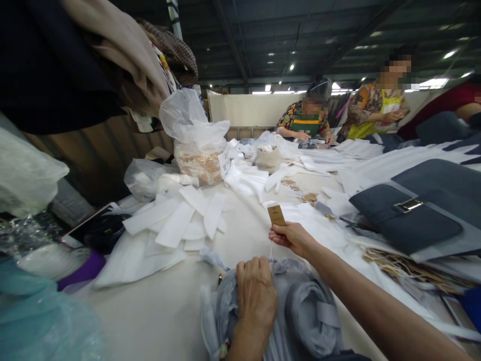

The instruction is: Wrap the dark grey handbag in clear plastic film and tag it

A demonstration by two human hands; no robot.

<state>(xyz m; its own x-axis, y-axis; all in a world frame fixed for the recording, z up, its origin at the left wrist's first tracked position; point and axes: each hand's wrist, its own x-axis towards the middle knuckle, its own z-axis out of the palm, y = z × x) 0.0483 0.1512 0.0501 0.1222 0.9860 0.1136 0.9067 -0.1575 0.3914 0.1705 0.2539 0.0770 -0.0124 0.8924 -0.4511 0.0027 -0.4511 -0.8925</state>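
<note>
A brown hang tag (276,215) is pinched between the thumb and fingers of my right hand (295,238), raised above a grey bag. From that hand a thin white string runs down toward the bag's top. My left hand (257,293) is closed over the top edge of the grey bag (280,331), knuckles up, its fingertips hidden. On the bag's right side sits a rolled grey strap-like piece (313,316), partly wrapped in clear film. The bag's lower part runs out of view.
White foam strips (180,215) lie in a pile to the left. A dark blue-grey bag (409,205) rests at right above brown tags (406,268). Plastic-wrapped brown bundles (201,160) stand farther back. Several co-workers (306,120) are across the table.
</note>
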